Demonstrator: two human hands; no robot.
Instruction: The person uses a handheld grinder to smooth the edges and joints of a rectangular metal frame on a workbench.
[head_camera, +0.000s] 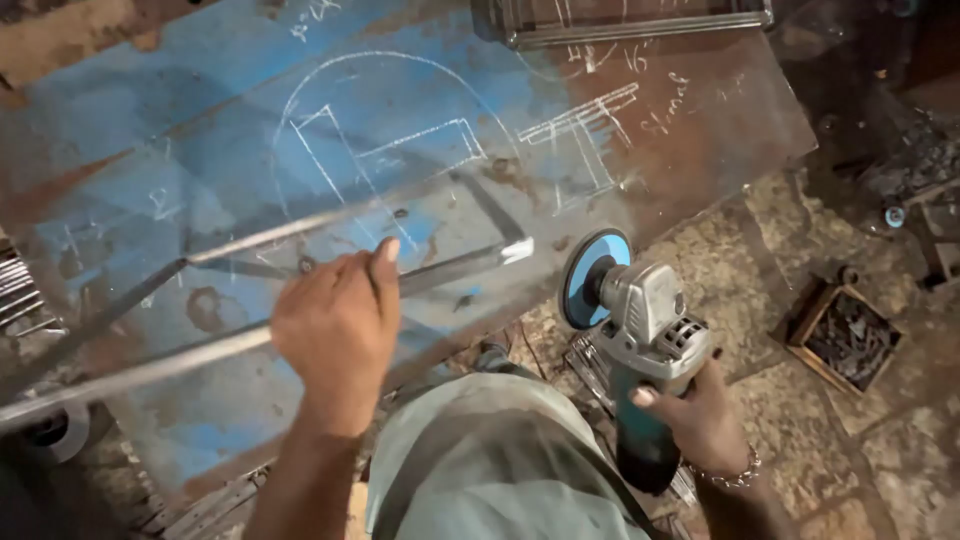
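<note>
Big worn blue steel sheet (300, 120) fills the far left, rusty patches and chalk sketches all over it. A metal frame (620, 20) sits at its far edge. Over on the right, a wooden box of scrap bits (845, 340) sits on the stone floor (800, 440).

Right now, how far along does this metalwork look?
Done: white chalk outlines are drawn on the blue rusty steel sheet, and the thin grey metal frame already has a joined corner. In hand: the left hand grips the frame, and the right hand holds a grey angle grinder with a blue disc, clear of the metal. Left: grinding, probably.
</note>
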